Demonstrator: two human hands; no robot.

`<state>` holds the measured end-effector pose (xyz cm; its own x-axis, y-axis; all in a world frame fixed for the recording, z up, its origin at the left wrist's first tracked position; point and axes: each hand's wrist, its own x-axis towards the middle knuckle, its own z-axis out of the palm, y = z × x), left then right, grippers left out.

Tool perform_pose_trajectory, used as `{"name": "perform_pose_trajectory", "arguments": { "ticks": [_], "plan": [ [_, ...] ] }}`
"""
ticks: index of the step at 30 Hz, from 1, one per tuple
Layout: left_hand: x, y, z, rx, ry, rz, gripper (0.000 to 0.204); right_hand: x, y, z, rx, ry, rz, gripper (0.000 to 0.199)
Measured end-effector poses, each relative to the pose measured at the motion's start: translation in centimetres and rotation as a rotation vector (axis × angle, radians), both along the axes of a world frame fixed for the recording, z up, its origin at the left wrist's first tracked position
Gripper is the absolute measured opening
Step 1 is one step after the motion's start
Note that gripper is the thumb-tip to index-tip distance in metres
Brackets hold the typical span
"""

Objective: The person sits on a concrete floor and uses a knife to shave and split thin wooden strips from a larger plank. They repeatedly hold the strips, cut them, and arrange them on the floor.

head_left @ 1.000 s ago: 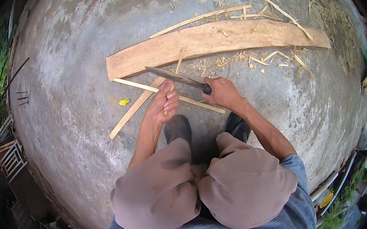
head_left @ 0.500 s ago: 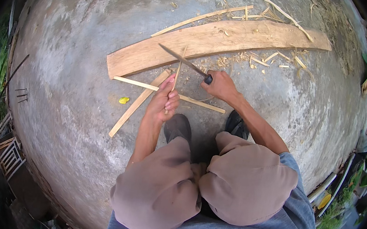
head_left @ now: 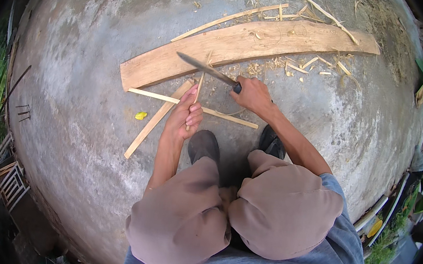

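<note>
My left hand (head_left: 184,115) is closed around a thin wooden stick (head_left: 199,87) that points up and away from me. In my right hand (head_left: 253,95) is the dark handle of a long knife (head_left: 208,70). Its blade reaches to the left and crosses the upper part of the stick; the tip overlaps the near edge of a long wooden plank (head_left: 178,52). Below the blade, two flat wooden strips lie crossed on the ground: a wider strip (head_left: 149,131) and a narrower strip (head_left: 233,118). My left hand covers part of their crossing.
Wood shavings (head_left: 279,64) and short offcuts are scattered along the plank's near side. Beyond it lie a long thin strip (head_left: 227,19) and a pale curved strip (head_left: 325,13). A small yellow object (head_left: 141,115) rests on the concrete floor (head_left: 87,99). My shoes (head_left: 204,145) are close by.
The knife has shifted slightly left and down along the stick, and my right hand has moved a little with it. My left hand still grips the stick, slightly further left.
</note>
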<state>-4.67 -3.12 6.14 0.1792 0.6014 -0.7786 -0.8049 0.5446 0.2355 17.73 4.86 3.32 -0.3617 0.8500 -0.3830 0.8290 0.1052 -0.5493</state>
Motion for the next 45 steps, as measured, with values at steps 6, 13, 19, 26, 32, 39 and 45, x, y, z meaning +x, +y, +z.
{"name": "perform_pose_trajectory", "arguments": {
  "ticks": [6,13,19,26,32,39,45],
  "plan": [
    [-0.5,-0.2,-0.5,0.035,-0.032,0.013,0.037,-0.4,0.6,0.0,0.019,-0.055,-0.013,0.033],
    [0.4,-0.3,-0.1,0.065,0.130,-0.057,0.035,-0.3,0.1,0.8,0.005,0.008,0.046,0.036],
    [0.8,-0.1,0.2,0.066,0.185,-0.088,0.036,-0.5,0.8,-0.6,0.022,-0.006,-0.046,0.036],
    [0.6,-0.3,-0.2,0.038,0.176,-0.095,0.034,-0.5,0.9,-0.5,0.017,-0.075,-0.050,0.038],
    [0.2,-0.8,-1.5,0.277,0.079,-0.033,0.033,0.8,1.9,-2.2,-0.159,0.099,-0.229,0.038],
    [0.5,3.8,0.4,0.606,0.728,0.131,0.033,0.1,-0.4,-1.2,-0.376,0.379,-0.411,0.041],
    [-0.3,6.6,1.5,0.632,0.937,0.218,0.031,-0.7,-0.8,-0.1,-0.181,0.356,-0.314,0.049]
  ]
}}
